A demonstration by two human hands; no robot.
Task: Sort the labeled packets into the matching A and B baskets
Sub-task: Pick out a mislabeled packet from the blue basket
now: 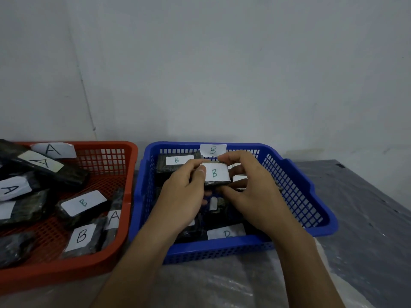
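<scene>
— Item in hand?
— One dark packet, white label marked B (215, 174). It is held above the middle of the blue basket (222, 250), clear of the packets below it.
— Grip?
— Both hands hold it. The left hand (182, 198) curls round its left end, thumb on the label. The right hand (253, 196) pinches the right end, fingers over the top edge.
— Blue basket, contents?
— A paper B tag (213, 150) on the far rim. Inside are dark packets: one B-labelled packet at the back left (178, 160), another by the near wall (225, 233), others partly hidden by the hands.
— Red basket (66, 270)?
— Just beside it on the left, with an A tag (53, 150). It holds mixed stock: A packets, plus two lettered B (83, 203) (81, 236).
</scene>
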